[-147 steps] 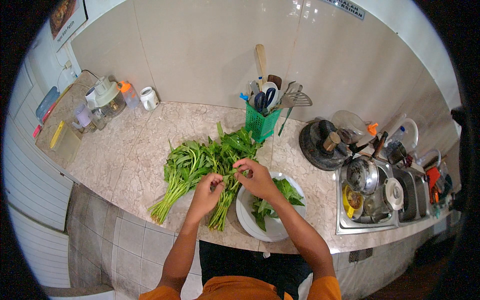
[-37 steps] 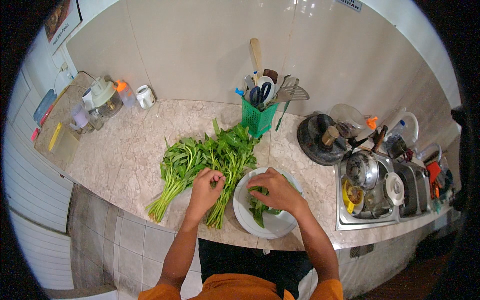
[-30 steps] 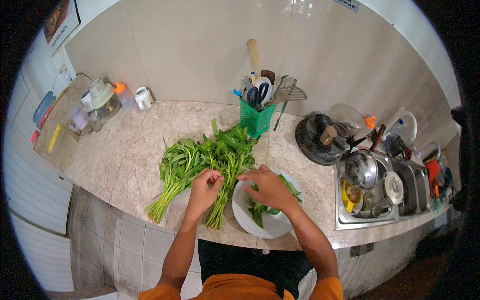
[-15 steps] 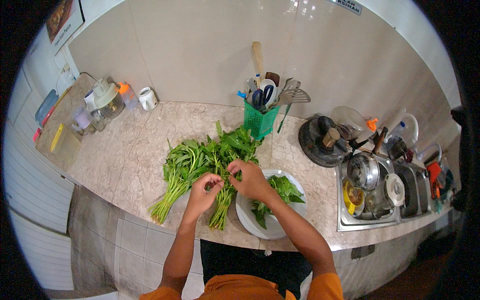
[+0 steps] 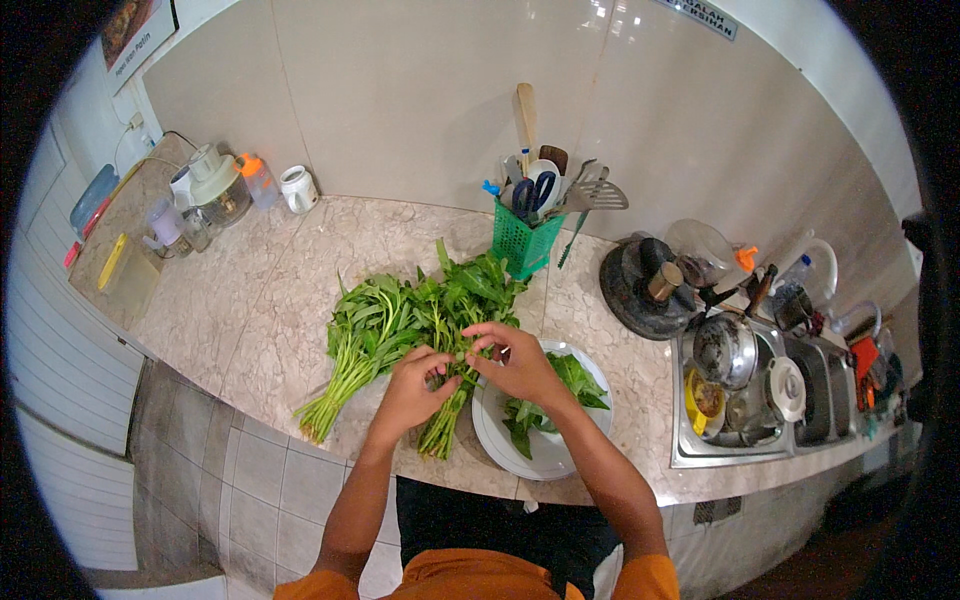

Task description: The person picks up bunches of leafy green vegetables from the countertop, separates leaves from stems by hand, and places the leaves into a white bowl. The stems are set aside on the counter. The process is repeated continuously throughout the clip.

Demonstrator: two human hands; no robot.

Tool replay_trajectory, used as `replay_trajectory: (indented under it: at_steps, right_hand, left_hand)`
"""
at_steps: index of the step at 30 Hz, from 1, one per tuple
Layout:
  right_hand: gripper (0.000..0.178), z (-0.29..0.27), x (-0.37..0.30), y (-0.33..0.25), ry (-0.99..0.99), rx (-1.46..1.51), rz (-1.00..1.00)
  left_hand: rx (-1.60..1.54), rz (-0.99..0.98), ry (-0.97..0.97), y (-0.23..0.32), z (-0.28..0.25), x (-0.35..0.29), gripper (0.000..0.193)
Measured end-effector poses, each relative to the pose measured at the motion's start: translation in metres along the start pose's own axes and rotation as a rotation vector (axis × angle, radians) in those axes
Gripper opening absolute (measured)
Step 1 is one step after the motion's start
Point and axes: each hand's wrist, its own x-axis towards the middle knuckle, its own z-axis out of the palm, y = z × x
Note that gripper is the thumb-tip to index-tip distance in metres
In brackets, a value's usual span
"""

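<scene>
Two bunches of long-stemmed leafy greens, which look like water spinach, lie on the counter with their cut ends toward me. My left hand (image 5: 412, 388) and my right hand (image 5: 515, 366) meet over the middle of the right bunch (image 5: 443, 425). Both hands have their fingers bent in at the stems, the fingertips close together; any tie there is too small to make out. To the left lies the other bunch (image 5: 350, 375), untouched. Under my right forearm sits a white plate (image 5: 486, 432) with loose green leaves (image 5: 575, 380) on it.
Behind the greens stands a green basket (image 5: 520, 240) of utensils. A dark stone mortar (image 5: 635, 300) is right of it, then a metal sink (image 5: 690, 455) with a pot (image 5: 725, 350) and dishes. A food chopper (image 5: 220, 190), bottle (image 5: 257, 182) and white mug (image 5: 298, 190) stand back left.
My hands have come lower onto the right bunch, and the left has shifted slightly right, its fingers now closer to the stems. The greens and plate stay in place; the view has tilted slightly.
</scene>
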Motion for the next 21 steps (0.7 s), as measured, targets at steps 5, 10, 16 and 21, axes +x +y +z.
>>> replay_trajectory:
  at_steps: [5,10,16,21]
  right_hand:
    - [0.031,-0.005,-0.005,-0.002,0.024,-0.086,-0.054]
    - [0.024,-0.009,-0.006,0.000,0.063,-0.143,-0.029]
    - [0.023,-0.011,-0.004,0.006,0.074,-0.212,-0.054]
    - [0.020,-0.010,-0.003,0.005,0.116,-0.243,-0.089]
  left_hand:
    - [-0.025,-0.043,-0.013,0.001,-0.001,0.002,0.022]
    - [-0.105,-0.130,0.013,-0.009,0.001,0.002,0.016]
    - [-0.214,-0.244,0.047,-0.015,0.005,-0.001,0.012]
    - [-0.249,-0.215,0.032,-0.014,0.006,0.001,0.012]
